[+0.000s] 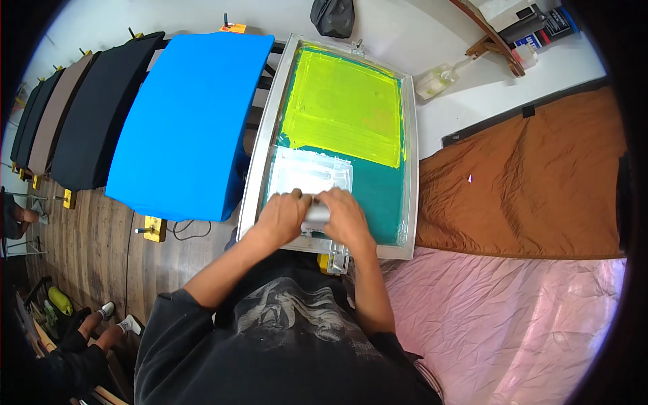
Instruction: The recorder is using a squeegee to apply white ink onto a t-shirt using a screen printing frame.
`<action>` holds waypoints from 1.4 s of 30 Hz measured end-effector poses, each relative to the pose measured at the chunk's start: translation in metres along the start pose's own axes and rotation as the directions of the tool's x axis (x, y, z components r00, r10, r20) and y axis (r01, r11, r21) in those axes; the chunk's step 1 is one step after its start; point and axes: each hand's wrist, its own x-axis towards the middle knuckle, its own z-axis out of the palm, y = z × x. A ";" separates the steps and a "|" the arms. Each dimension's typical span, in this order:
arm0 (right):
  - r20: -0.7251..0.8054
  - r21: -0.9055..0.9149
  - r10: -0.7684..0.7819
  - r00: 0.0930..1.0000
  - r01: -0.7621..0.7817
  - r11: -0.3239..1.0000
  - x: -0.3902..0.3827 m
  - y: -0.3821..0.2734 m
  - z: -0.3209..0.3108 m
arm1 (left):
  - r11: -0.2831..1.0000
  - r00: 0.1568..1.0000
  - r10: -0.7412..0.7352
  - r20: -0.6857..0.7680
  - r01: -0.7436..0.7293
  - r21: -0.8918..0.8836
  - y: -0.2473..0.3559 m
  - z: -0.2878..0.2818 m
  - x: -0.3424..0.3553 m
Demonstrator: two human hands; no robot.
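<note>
A silk-screen frame (410, 196) with pale metal sides lies in front of me. Its green mesh (379, 202) carries a large patch of yellow-green ink (344, 101) on the far part. White ink (304, 169) covers the near left part. Both my hands are closed on a squeegee (317, 214) with a greyish-white handle, at the near end of the white ink. My left hand (282, 217) grips its left side and my right hand (345, 216) its right side. The squeegee's blade is mostly hidden by my hands.
Left of the frame, a blue shirt (192, 121) is stretched over a board, with black and brown ones in a row beyond. Brown cloth (520, 182) and pink cloth (493, 317) lie to the right. A black bag (333, 17) hangs at the back. Another person's legs (101, 334) show at lower left.
</note>
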 end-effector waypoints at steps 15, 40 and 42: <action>-0.021 -0.065 0.074 0.997 -0.076 0.995 0.042 0.012 -0.022 | 0.999 1.000 -0.001 0.012 0.002 -0.049 -0.017 -0.018 0.055; 0.064 -0.016 0.101 0.993 -0.101 0.995 0.042 0.008 -0.018 | 0.995 0.995 -0.055 0.078 0.061 -0.075 -0.020 -0.014 0.046; 0.017 -0.002 0.085 0.996 -0.085 0.996 0.031 0.010 -0.011 | 0.997 0.999 -0.032 0.024 0.034 -0.070 -0.015 -0.006 0.035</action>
